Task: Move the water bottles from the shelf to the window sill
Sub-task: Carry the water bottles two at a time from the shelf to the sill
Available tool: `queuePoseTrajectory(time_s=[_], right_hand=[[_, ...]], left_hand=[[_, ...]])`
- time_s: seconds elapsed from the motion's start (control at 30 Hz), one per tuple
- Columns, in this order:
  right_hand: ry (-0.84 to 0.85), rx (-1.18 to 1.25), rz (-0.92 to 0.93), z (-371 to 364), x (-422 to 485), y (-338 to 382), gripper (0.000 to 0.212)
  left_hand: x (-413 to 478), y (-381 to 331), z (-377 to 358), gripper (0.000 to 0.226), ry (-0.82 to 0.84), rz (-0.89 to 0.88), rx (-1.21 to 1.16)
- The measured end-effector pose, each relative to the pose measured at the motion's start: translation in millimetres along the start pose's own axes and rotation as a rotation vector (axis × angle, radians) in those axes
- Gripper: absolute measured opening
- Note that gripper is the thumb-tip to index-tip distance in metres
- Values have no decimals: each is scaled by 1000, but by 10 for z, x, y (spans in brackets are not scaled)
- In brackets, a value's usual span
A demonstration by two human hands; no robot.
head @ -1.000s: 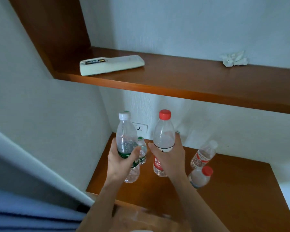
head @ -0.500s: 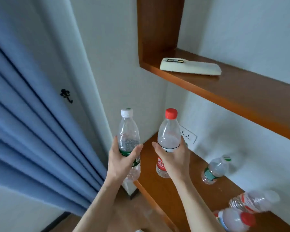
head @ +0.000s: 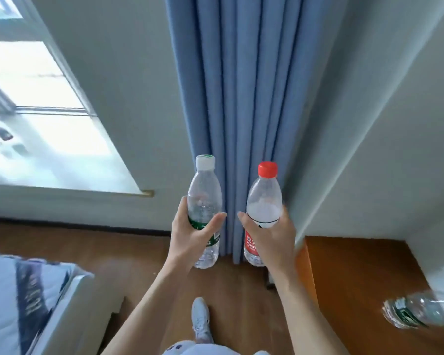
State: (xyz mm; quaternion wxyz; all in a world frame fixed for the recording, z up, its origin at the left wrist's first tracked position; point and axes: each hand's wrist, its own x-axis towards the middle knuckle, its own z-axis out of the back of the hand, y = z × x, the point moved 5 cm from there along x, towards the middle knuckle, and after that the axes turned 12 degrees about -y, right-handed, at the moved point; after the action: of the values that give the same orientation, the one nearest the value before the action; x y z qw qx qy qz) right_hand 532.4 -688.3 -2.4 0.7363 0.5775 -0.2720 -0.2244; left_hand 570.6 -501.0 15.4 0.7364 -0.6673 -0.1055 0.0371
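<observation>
room: a blue curtain [head: 241,85] hangs in folds down the upper middle of the frame, with pale walls on either side and a bright window [head: 31,80] at upper left.
window sill [head: 69,172]: a pale ledge below the window, left of the frame, well apart from both held bottles; a small dark thing on it at the far left is too washed out to name.
left hand [head: 190,234]: middle of the frame, fingers curled round the lower half of the white-capped bottle [head: 204,196], thumb laid across its green label; the bottle is upright, held in the air in front of the curtain.
right hand [head: 269,237]: just right of the left, fingers wrapped round the red-capped bottle [head: 264,198] at the top of its red label, thumb stretched along the front; the bottle is upright and apart from the other bottle.
shelf [head: 356,278]: orange-brown wood at lower right; a third bottle [head: 415,313] with a green label is at the right edge, blurred, and seems to lie on its side.
floor [head: 113,252]: wooden boards, one white shoe [head: 200,319] at bottom centre, a bed corner [head: 23,303] at lower left.
</observation>
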Motion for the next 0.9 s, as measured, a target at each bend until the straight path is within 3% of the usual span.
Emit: queuePoseTrajectory(time_s=[0.2, 0.43, 0.9], right_hand=[[258, 13, 86, -1108, -359, 260, 46], [513, 7, 178, -2302, -796, 443, 58], [649, -34, 282, -5041, -1049, 1085, 58]], left_hand=[[125, 163, 1179, 40, -324, 10, 67], [366, 446, 2257, 44, -559, 40, 102], [1991, 760, 4105, 41, -767, 26, 150]])
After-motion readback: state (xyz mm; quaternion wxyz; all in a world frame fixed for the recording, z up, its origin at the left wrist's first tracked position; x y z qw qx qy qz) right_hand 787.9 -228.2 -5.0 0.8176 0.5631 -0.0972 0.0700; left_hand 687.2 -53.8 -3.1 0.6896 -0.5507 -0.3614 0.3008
